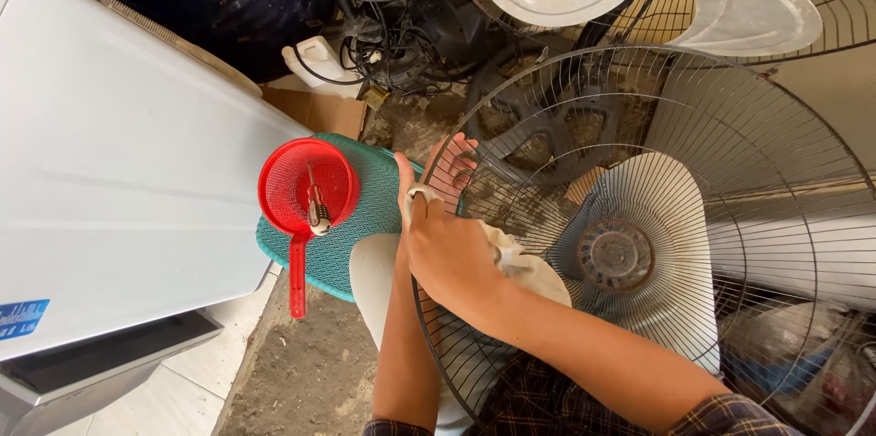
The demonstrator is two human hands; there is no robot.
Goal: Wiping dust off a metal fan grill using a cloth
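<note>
1. Bare concrete floor (310, 372) is showing at the bottom of the view, gritty and stained; pale tiles (196, 381) are edging it on the left.
2. A teal woven stool seat (365, 217) is standing over the concrete and carrying a red plastic strainer (306, 188), its handle hanging past the seat's front edge.
3. A small metal tool (317, 208) is lying inside the strainer bowl.
4. A flattened piece of cardboard (319, 110) is lying on the ground just behind the seat.
5. A white plastic jug (315, 57) and tangled black cables (401, 44) are sitting on the ground farther back.
</note>
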